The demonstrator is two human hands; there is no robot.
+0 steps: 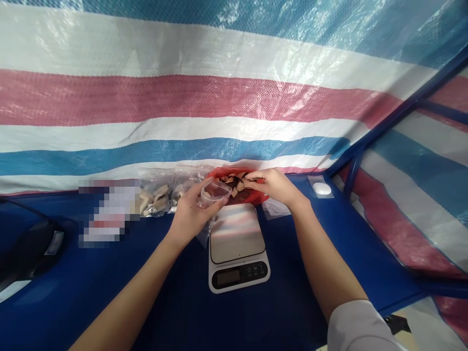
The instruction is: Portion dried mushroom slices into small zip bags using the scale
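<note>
My left hand (193, 209) grips a small clear plastic cup (215, 191), tilted so its mouth faces me, above the far left corner of the kitchen scale (237, 234). Behind the scale lies an opened red plastic bag (256, 196) holding dark and tan dried pieces (240, 186). Over the bag's right side, my right hand (272, 185) has its thumb and fingers pinched together at the pieces. Whether a piece sits between those fingertips is too small to make out. The scale's plate is bare and its display looks dark.
Clear bags of pale dried slices (155, 200) stand left of the cup against the striped sheet (183, 97). A small packet with a white oval item (321, 188) lies at the right. A black object (29, 248) is at the far left of the blue table (292, 302).
</note>
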